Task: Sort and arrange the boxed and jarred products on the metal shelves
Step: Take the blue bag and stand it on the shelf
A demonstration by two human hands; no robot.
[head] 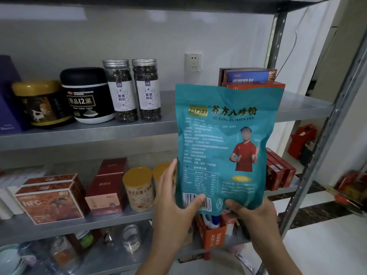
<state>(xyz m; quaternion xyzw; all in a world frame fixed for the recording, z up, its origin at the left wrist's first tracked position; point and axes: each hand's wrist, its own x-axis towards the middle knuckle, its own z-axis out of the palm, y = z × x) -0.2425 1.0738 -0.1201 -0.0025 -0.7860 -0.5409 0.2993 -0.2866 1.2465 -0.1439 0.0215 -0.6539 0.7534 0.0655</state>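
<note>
A teal pouch (224, 143) of powder stands upright in front of the shelves, its printed back facing me. My left hand (174, 207) grips its lower left edge, thumb over the barcode. My right hand (252, 217) holds its bottom right corner from below. On the upper metal shelf (158, 108) stand a gold-lidded jar (42, 104), a black-and-white tub (87, 95) and two clear jars (134, 90) with silver lids. Red and blue boxes (250, 78) sit behind the pouch's top.
The middle shelf holds NFC boxes (50, 199), dark red boxes (109, 187), gold-lidded cans (139, 187) and red boxes (278, 169) at right. Glassware and an orange box (211, 233) sit on the lower shelf. A steel upright (325, 135) stands right; a wall socket (193, 62) behind.
</note>
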